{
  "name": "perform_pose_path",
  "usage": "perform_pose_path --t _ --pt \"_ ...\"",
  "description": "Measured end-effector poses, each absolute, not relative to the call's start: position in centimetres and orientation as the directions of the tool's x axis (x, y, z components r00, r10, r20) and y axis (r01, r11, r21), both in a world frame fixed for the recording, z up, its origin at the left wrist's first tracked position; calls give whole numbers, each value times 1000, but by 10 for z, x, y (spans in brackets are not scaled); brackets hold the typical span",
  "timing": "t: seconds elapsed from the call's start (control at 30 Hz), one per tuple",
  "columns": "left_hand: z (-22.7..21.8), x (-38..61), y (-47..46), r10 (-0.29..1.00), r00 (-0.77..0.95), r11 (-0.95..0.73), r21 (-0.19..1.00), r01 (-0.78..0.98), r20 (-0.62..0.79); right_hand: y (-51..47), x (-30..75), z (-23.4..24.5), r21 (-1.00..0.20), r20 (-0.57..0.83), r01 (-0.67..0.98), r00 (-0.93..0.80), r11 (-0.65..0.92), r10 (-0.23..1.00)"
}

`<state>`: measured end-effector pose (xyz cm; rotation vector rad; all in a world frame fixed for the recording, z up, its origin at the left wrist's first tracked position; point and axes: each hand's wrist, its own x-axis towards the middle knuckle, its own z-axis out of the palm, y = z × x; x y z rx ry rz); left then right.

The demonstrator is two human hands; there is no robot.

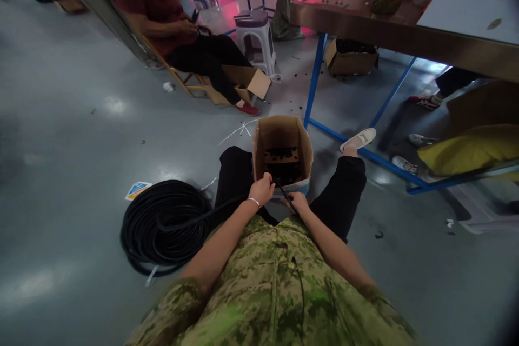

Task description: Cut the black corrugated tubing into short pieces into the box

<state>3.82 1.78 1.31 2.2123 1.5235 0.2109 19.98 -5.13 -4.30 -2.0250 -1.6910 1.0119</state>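
Note:
An open cardboard box [283,131] stands on the floor between my knees, with several short black pieces lying inside it. My left hand [261,189] is closed at the box's near rim, gripping a thin black tube [227,206] that runs back to a big coil of black tubing [164,225] on the floor at my left. My right hand [299,202] sits just right of it at the rim, fingers curled around the tube's short end [284,191].
A person in a red top sits on a wooden chair [190,85] at the far left with a cardboard box [247,82] by their feet. A white stool [257,38] stands behind. A blue-framed table [389,32] is at the right. Yellow cloth [470,148] lies under it.

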Motion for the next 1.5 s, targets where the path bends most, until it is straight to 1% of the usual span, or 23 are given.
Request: perform_pose_path --t 0.03,0.1,0.2,0.3,0.37,0.43,0.53,0.63,0.73,0.83,1.0,1.07,1.23,1.3,1.37,1.43,1.5 --pt "19 39 16 913 397 -337 373 865 -94 -51 200 -44 -649 -317 709 75 -274 945" --pt "30 39 14 909 413 -383 279 881 -57 -51 201 -45 -676 -305 671 121 -304 945" --pt "40 32 10 925 371 -349 205 914 -83 -52 204 -46 -693 -268 651 167 -310 949" --pt "40 24 7 925 360 -332 198 922 -125 -52 204 -45 -695 -261 646 180 -315 948" --pt "37 21 5 918 376 -345 211 915 -130 -52 203 -43 -694 -261 647 182 -316 948" --pt "33 20 5 907 399 -371 195 908 -135 -51 203 -40 -685 -265 655 186 -320 946" --pt "28 22 7 891 426 -404 153 902 -159 -52 204 -38 -676 -302 651 184 -347 935" --pt "21 23 10 892 422 -402 140 905 -165 -52 205 -39 -683 -340 628 179 -374 923" --pt "16 24 12 892 420 -402 130 906 -169 -51 205 -41 -681 -348 630 170 -373 922" --pt "12 26 13 887 424 -407 125 905 -184 -48 203 -42 -647 -370 665 157 -375 916" --pt "10 29 13 881 423 -409 108 906 -214 -43 199 -45 -543 -421 737 175 -402 890" --pt "9 29 13 874 428 -422 76 903 -230 -42 199 -48 -516 -428 756 180 -403 886" --pt "9 29 13 859 430 -451 -14 892 -277 -40 198 -55 -476 -387 775 241 -416 890" --pt "9 29 13 862 427 -450 -27 892 -274 -40 198 -55 -488 -409 750 256 -447 876" --pt "9 28 13 875 414 -434 -30 900 -253 -41 198 -54 -531 -463 694 243 -486 853" --pt "10 28 13 891 395 -410 -24 912 -222 -44 198 -53 -609 -498 610 203 -507 843" --pt "12 29 13 907 375 -384 -8 923 -192 -46 198 -53 -703 -474 525 158 -480 866"
